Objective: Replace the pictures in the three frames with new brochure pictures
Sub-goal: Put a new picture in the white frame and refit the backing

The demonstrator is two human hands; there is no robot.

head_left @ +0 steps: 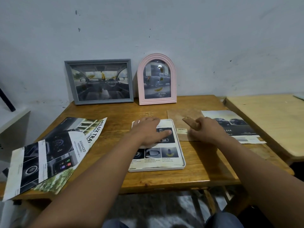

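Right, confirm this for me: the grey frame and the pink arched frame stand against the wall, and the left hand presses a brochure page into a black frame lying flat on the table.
One detail is wrong: the flat frame is white, not black, as the head view shows. The grey frame and pink arched frame do stand against the wall, and the left hand presses the brochure page into it.

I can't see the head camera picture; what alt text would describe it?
A person's left hand presses a brochure page flat inside a white frame on a wooden table, while the right hand holds a brown backing board. A grey frame and pink arched frame lean against the wall behind.
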